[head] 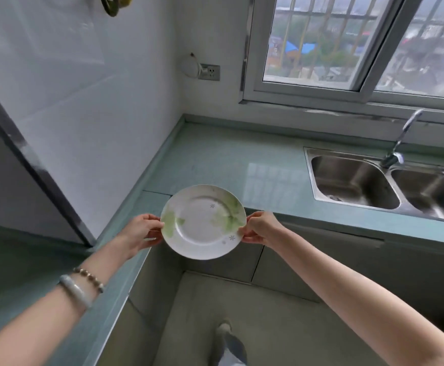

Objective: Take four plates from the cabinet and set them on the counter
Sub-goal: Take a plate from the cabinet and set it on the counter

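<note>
Both hands on one plate [202,223], face up and near level, tipped slightly toward the camera. Left hand [140,231] pinches its left rim, right hand [260,228] its right rim, each grip clamped. It hangs over the front edge of the green counter [228,159], left of the sink [353,180].

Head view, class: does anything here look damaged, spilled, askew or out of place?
Nothing is spilled or broken. The plate looks whole, pinched at its rim by the left hand and right hand. One oddity: a loose wire sticks out above the white fitting beside the wall socket.
</note>
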`<act>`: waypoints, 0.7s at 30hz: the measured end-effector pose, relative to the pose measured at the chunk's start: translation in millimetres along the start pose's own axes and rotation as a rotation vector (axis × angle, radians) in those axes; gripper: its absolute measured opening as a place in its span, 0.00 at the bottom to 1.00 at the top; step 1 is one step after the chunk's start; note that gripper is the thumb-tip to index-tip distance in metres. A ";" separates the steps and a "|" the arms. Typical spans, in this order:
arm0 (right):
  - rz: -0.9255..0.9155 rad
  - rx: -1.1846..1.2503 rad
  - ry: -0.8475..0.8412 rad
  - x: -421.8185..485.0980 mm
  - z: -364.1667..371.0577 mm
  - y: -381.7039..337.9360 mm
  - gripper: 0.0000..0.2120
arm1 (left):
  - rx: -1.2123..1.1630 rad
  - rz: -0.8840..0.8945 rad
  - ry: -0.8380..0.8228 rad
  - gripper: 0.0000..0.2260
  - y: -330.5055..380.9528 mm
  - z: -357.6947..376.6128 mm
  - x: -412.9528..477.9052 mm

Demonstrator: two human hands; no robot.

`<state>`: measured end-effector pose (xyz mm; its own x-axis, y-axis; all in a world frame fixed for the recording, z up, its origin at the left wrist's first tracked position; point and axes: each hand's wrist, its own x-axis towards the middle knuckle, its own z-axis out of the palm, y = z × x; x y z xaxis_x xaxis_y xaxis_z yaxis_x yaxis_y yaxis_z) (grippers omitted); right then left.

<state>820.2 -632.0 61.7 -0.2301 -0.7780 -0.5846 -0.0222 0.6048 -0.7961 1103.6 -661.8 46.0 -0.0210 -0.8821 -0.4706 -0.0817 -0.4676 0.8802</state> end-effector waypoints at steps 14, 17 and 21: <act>0.041 -0.210 -0.040 244.9 56.6 -132.3 0.10 | -0.256 -0.195 0.211 0.08 63.8 4.1 219.8; 0.060 -0.286 -0.046 277.9 78.2 -141.4 0.09 | -0.321 -0.252 0.280 0.10 61.8 -2.3 254.4; 0.107 -0.323 -0.038 318.4 101.5 -148.4 0.08 | -0.360 -0.286 0.317 0.12 58.1 -8.8 297.6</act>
<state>849.0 -986.7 -22.1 -0.2109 -0.7097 -0.6722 -0.3082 0.7009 -0.6433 1101.5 -952.0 -42.4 0.2575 -0.6650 -0.7011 0.3069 -0.6317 0.7119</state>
